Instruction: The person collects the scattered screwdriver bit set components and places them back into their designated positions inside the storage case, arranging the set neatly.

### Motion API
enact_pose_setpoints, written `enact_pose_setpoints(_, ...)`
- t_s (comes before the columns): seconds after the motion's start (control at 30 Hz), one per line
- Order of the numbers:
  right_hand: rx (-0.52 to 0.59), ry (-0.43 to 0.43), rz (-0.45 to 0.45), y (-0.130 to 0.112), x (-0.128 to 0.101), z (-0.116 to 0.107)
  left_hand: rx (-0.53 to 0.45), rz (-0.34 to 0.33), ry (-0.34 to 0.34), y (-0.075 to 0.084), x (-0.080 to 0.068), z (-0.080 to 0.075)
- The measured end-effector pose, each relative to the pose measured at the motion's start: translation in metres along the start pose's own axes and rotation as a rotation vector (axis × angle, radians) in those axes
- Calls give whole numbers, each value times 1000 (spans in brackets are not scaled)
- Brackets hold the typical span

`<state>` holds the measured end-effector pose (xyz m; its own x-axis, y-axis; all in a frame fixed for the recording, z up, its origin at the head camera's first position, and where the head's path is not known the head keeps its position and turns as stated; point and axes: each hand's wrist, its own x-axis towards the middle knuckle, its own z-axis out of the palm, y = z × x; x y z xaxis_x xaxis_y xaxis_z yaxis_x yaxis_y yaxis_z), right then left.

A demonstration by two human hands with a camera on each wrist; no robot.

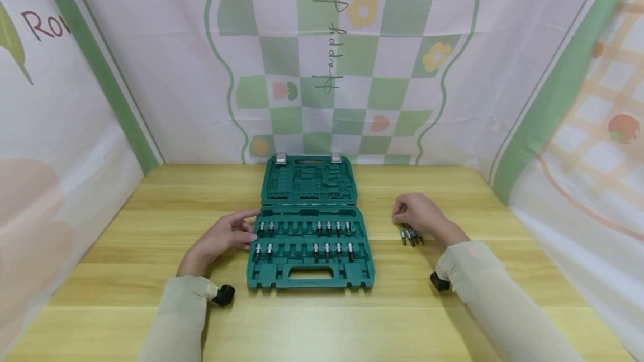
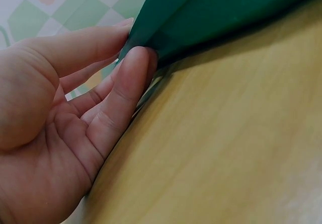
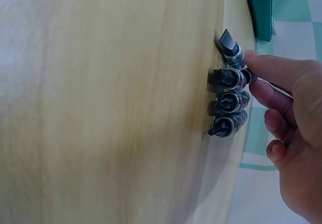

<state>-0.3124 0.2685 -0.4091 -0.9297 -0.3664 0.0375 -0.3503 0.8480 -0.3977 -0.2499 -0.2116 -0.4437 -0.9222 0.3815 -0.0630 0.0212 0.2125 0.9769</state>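
Observation:
An open green tool case (image 1: 310, 278) lies on the table with its lid (image 1: 271, 183) folded back. Silver and black bit sockets (image 1: 327, 250) stand in two rows in its tray, with bare slots (image 1: 293, 251) in the middle. My left hand (image 1: 223, 237) rests at the case's left side, its fingers straight against the green edge (image 2: 166, 32). Right of the case, my right hand (image 1: 420, 214) pinches a flat-tipped bit socket (image 3: 232, 53) at its back end. Beside it lie several other bit sockets (image 3: 231, 101) in a close row on the wood.
The wooden table (image 1: 312, 328) is walled by printed cloth (image 1: 342, 49) at the back and on both sides. The case lid stands close to the back cloth. A black wrist device (image 1: 223, 295) shows at the left cuff, another (image 1: 440, 282) at the right.

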Motion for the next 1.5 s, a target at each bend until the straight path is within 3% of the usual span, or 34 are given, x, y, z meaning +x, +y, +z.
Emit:
enact_pose_setpoints(0.6,135,92,59,-9,2,1,2,-15,6,-4,-1,-1)
enact_pose_setpoints(1.03,268,164,72,-36,8,7,-13,8,-13,-3,0,-2)
enact_pose_setpoints(1.5,357,170,37,-70,24,21,-14,9,-12,-2,0,0)
